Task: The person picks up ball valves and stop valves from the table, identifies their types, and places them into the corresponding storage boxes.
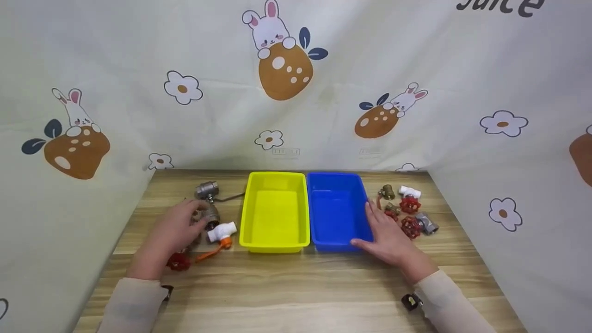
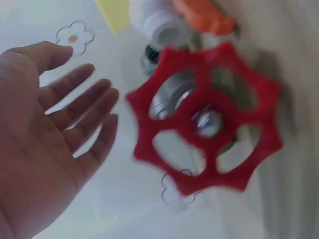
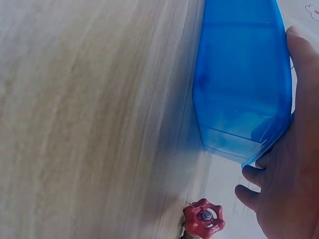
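Observation:
My left hand (image 1: 173, 226) hovers over the valves on the left, fingers loosely bent and spread, the palm holding nothing in the left wrist view. Closest to its fingertips is a grey metal valve (image 1: 212, 214). Beside that lies a white plastic ball valve (image 1: 222, 231) with an orange lever (image 1: 209, 254). Below the wrist shows a red handwheel (image 1: 178, 262), large in the left wrist view; the hand hides part of its valve. My right hand (image 1: 387, 237) rests against the right side of the blue bin (image 1: 336, 175), fingers along the rim and thumb at the near corner.
A yellow bin (image 1: 277, 175) stands against the blue one, mid-table. Another metal ball valve (image 1: 206, 189) with a long lever lies at the back left. Right of the bins are several valves, including a red-wheeled one (image 1: 411, 227) and a white-bodied one (image 1: 410, 192). A printed curtain (image 1: 323, 120) borders the wooden table.

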A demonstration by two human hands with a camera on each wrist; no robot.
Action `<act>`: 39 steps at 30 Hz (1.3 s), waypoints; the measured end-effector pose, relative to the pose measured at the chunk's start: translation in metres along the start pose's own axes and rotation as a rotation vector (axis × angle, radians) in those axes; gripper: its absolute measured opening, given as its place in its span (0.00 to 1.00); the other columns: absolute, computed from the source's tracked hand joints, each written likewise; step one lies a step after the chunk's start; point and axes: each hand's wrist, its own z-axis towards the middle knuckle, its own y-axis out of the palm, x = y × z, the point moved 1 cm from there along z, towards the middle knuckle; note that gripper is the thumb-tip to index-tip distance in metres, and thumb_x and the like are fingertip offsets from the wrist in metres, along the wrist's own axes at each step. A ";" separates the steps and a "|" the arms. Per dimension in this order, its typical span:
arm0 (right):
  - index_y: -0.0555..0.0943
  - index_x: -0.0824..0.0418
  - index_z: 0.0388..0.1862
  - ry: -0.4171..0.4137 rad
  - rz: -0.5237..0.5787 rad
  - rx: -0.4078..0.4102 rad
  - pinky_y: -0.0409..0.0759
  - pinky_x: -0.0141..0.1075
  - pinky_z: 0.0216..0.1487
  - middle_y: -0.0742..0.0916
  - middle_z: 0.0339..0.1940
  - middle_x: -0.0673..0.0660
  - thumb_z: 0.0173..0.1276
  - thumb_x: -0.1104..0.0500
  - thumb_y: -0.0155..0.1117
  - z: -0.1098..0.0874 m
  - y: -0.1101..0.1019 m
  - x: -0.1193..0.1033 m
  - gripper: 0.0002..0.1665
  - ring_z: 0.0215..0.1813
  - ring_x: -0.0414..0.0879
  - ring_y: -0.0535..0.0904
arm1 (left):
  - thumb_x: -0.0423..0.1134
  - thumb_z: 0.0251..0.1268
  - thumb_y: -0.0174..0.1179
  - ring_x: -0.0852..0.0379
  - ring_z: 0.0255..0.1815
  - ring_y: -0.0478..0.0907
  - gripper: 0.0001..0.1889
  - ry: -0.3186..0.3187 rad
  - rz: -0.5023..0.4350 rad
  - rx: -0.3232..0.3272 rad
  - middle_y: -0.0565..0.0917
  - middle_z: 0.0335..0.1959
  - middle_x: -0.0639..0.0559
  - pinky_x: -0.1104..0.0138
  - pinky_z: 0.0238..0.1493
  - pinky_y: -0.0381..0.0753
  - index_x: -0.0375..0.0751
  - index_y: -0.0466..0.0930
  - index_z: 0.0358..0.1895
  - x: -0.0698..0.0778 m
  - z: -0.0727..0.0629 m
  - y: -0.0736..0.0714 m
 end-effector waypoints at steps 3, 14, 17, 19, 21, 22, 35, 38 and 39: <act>0.47 0.70 0.92 0.001 0.000 -0.001 0.59 0.70 0.83 0.53 0.93 0.69 0.74 0.22 0.63 0.000 -0.001 0.000 0.72 0.88 0.72 0.56 | 0.43 0.80 0.67 0.30 0.63 0.83 0.24 -0.031 -0.030 -0.066 0.84 0.65 0.32 0.33 0.62 0.83 0.35 0.80 0.71 -0.003 -0.006 -0.011; 0.48 0.70 0.92 0.000 -0.004 0.005 0.60 0.70 0.83 0.54 0.93 0.69 0.73 0.21 0.63 0.000 -0.003 -0.001 0.73 0.89 0.71 0.55 | 0.44 0.60 0.83 0.18 0.78 0.64 0.56 -0.215 -0.105 -0.373 0.63 0.81 0.18 0.27 0.72 0.69 0.33 0.59 0.87 -0.011 -0.032 -0.029; 0.48 0.69 0.92 0.010 -0.001 0.001 0.59 0.69 0.83 0.53 0.93 0.68 0.73 0.21 0.63 0.000 -0.003 -0.001 0.73 0.89 0.70 0.54 | 0.41 0.56 0.85 0.17 0.78 0.62 0.60 -0.246 -0.096 -0.410 0.60 0.81 0.16 0.27 0.74 0.67 0.34 0.55 0.88 -0.011 -0.034 -0.027; 0.48 0.70 0.92 0.011 0.008 -0.002 0.59 0.69 0.84 0.53 0.93 0.68 0.73 0.21 0.63 0.000 -0.002 -0.002 0.73 0.89 0.71 0.54 | 0.37 0.54 0.85 0.17 0.77 0.63 0.61 -0.250 -0.081 -0.416 0.60 0.81 0.16 0.28 0.74 0.67 0.33 0.55 0.88 -0.012 -0.035 -0.024; 0.48 0.70 0.92 0.012 0.019 -0.006 0.59 0.69 0.84 0.54 0.93 0.68 0.73 0.21 0.63 0.000 -0.002 -0.002 0.73 0.89 0.70 0.55 | 0.35 0.52 0.85 0.20 0.76 0.65 0.60 -0.248 -0.049 -0.420 0.62 0.80 0.16 0.28 0.74 0.67 0.32 0.56 0.88 -0.012 -0.035 -0.021; 0.48 0.70 0.92 0.012 0.025 -0.007 0.59 0.69 0.84 0.54 0.93 0.68 0.73 0.21 0.63 0.000 -0.002 -0.002 0.73 0.89 0.71 0.55 | 0.34 0.52 0.85 0.20 0.75 0.66 0.59 -0.243 -0.030 -0.421 0.63 0.80 0.16 0.28 0.73 0.68 0.31 0.58 0.87 -0.012 -0.035 -0.019; 0.48 0.69 0.92 0.015 0.036 -0.001 0.59 0.70 0.83 0.53 0.93 0.67 0.75 0.25 0.66 -0.001 -0.001 -0.001 0.70 0.89 0.71 0.54 | 0.28 0.49 0.83 0.28 0.66 0.72 0.59 -0.281 -0.009 -0.429 0.66 0.79 0.19 0.37 0.64 0.77 0.32 0.59 0.87 -0.020 -0.029 -0.005; 0.48 0.70 0.92 0.004 0.038 0.004 0.60 0.70 0.82 0.53 0.93 0.68 0.75 0.24 0.65 -0.001 0.000 0.000 0.71 0.89 0.71 0.54 | 0.30 0.49 0.83 0.27 0.68 0.72 0.58 -0.278 -0.004 -0.421 0.65 0.79 0.18 0.35 0.65 0.77 0.31 0.60 0.86 -0.022 -0.028 -0.003; 0.48 0.70 0.92 0.003 0.038 0.006 0.61 0.70 0.82 0.53 0.93 0.68 0.74 0.23 0.64 -0.001 0.000 0.000 0.71 0.89 0.71 0.54 | 0.30 0.49 0.84 0.26 0.69 0.71 0.58 -0.274 -0.001 -0.418 0.65 0.79 0.18 0.33 0.66 0.76 0.31 0.60 0.86 -0.023 -0.028 -0.003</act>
